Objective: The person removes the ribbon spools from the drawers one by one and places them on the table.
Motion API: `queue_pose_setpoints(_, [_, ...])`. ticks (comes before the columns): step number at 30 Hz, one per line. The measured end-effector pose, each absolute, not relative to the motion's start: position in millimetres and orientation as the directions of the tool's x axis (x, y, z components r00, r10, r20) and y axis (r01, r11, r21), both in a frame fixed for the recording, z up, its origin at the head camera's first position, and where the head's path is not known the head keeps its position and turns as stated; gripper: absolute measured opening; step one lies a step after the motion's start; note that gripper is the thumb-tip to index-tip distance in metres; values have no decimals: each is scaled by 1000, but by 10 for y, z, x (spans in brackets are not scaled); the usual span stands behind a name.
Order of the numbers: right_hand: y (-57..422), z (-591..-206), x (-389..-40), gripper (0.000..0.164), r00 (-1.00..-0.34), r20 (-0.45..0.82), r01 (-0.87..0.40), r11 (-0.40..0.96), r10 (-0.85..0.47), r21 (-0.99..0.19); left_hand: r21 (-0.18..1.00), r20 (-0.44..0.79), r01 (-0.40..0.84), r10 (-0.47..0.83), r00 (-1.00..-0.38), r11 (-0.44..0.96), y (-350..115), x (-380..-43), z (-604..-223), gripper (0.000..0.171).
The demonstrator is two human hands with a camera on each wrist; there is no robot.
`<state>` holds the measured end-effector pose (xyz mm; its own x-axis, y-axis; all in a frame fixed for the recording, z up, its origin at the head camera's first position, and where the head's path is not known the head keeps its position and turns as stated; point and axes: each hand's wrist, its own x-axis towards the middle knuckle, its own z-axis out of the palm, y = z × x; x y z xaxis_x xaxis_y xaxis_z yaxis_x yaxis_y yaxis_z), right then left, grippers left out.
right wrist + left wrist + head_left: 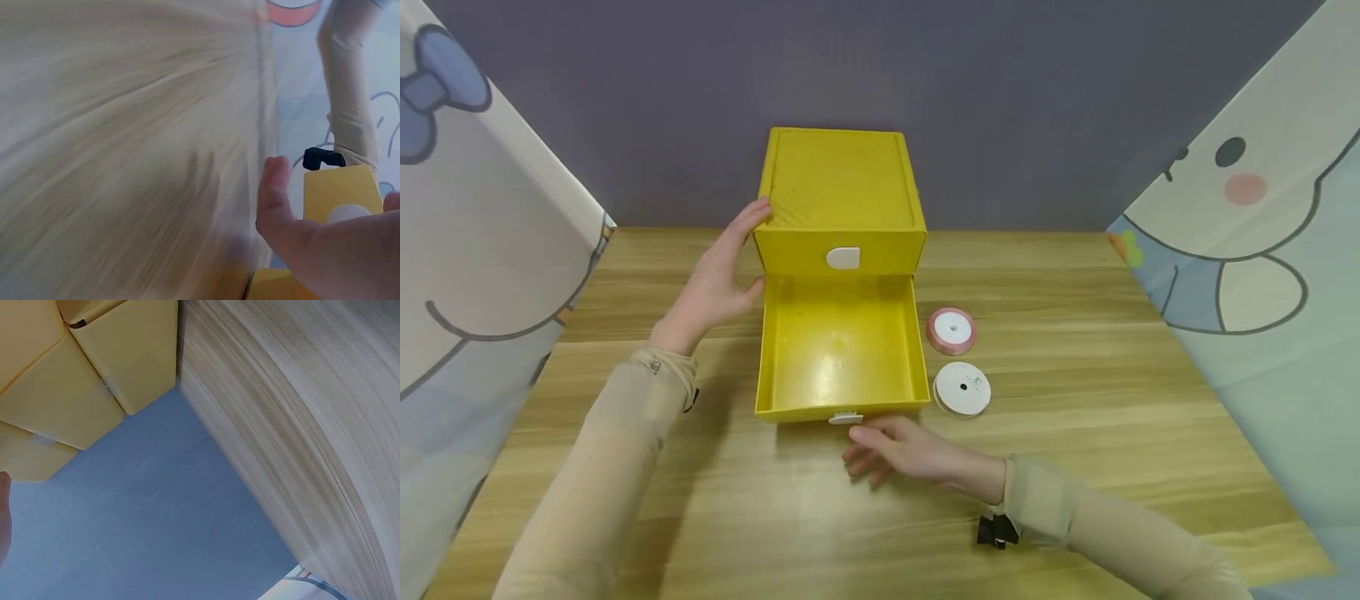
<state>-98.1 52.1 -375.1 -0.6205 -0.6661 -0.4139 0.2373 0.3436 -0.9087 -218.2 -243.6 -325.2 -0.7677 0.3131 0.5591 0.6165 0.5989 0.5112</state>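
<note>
Head view: A yellow drawer box [850, 175] stands on the desk [1075, 358], its lower drawer [838, 342] drawn out towards the person. The left hand [715, 283] rests against the box's left side, fingers at the top edge and thumb spread well apart below them. The right hand [910, 450] is at the drawer's white handle [846, 418], fingers relaxed, thumb just beside the handle; contact cannot be confirmed. Right of the drawer lie a pink-edged spool [952, 329] and, nearer the person, a white spool [962, 389].

Left wrist view: The yellow box occupies the upper left. Only part of one digit shows at the left edge; the spread cannot be told here.

Right wrist view: Digits stand apart, with a yellow front and its white tab visible beyond the hand.
</note>
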Motion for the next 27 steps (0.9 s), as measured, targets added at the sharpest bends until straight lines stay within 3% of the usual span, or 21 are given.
queue_pose_setpoints(6, [462,-3723,-977,58,-607,-506,462,246,-612,-852,500,569,625,317,-759,599,-2425,-2179,-3270,91])
queue_pose_setpoints(10, [442,-3722,-992,57,-595,-537,537,201,-598,-819,500,571,625,314,-759,599,-2427,-2176,-3265,91])
queue_pose_setpoints(27, [375,-3551,-1152,60,-605,-509,512,190,-613,-838,494,584,639,319,-746,590,-2439,-2178,-3271,92])
